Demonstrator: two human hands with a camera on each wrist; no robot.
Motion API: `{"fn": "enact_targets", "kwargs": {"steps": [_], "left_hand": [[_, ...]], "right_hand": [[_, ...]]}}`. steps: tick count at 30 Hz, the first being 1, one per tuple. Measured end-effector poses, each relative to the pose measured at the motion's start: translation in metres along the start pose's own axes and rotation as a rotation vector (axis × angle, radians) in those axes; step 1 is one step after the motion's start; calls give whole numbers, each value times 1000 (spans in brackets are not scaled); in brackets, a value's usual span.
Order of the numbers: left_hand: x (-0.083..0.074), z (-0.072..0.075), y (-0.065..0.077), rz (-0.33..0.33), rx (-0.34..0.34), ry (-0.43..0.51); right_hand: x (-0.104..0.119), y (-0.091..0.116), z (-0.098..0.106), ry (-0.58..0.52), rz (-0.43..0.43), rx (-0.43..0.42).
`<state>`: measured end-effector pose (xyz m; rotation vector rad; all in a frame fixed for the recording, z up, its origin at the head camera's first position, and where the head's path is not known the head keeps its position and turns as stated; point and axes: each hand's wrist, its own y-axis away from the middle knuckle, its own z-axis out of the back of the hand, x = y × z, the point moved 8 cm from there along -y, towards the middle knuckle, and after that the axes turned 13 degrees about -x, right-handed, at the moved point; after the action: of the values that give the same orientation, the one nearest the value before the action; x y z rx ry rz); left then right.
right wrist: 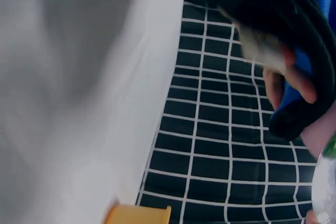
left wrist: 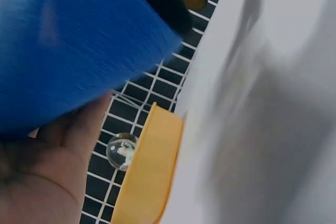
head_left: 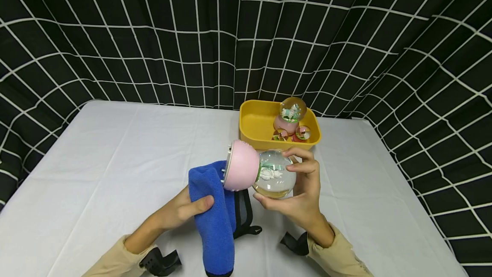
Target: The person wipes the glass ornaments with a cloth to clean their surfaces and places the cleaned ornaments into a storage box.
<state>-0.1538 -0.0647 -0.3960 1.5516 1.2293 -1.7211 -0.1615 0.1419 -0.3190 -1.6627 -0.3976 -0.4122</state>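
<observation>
A snow globe with a pink base and a white figure inside lies sideways above the table. My right hand grips its clear glass ball between thumb and fingers. The left hand holds a fuzzy blue cloth with black trim, thumb on top. The cloth meets the underside of the pink base, where small pegs stick out. In the left wrist view the blue cloth covers most of the left hand's fingers. Only the globe's edge enters the right wrist view.
Behind the hands stands a yellow tray on the white-covered table. Inside it are a larger snow globe with a pink base and two small globes. A black mesh part with a loop hangs beside the cloth. Black gridded curtains enclose the table.
</observation>
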Motion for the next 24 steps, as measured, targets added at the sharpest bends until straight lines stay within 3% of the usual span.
{"fn": "enact_targets", "kwargs": {"steps": [8,17,24], "left_hand": [[-4,-9,-1,-22,66,-8],[-9,-21,-2,-59,162,-108],[-6,1,1,105,61,-291]], "right_hand": [[-5,-2,6,139,-4,-68],[-16,-5,12,239,-56,-104],[-40,-12,18,304,-96,-73]]}}
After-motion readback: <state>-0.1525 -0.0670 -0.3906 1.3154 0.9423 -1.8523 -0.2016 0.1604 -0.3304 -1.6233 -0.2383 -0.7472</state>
